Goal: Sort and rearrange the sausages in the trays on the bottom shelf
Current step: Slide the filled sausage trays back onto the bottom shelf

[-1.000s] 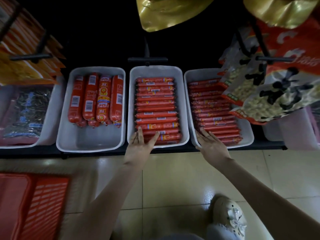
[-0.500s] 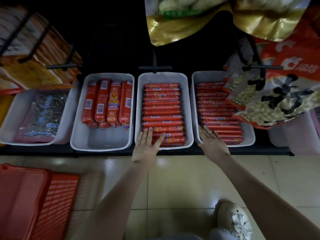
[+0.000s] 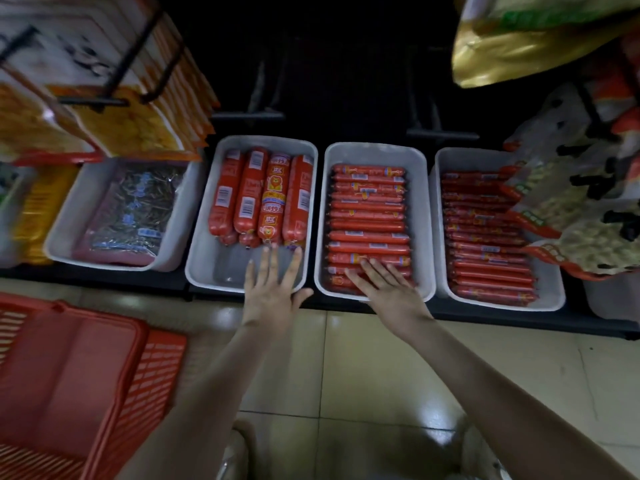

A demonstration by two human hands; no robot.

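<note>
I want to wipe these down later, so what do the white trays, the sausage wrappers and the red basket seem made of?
White trays: likely smooth moulded plastic, given rounded corners and rolled rims. Sausage wrappers: glossy printed plastic film, it seems, from the sheen. Red basket: probably rigid plastic, with slotted walls.

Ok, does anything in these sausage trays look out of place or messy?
Nothing spilled or damaged. The thick sausages are bunched at the back of their tray, leaving its front bare by the left hand. Hanging snack bags droop over the right sausage tray, hiding part of it.
</note>
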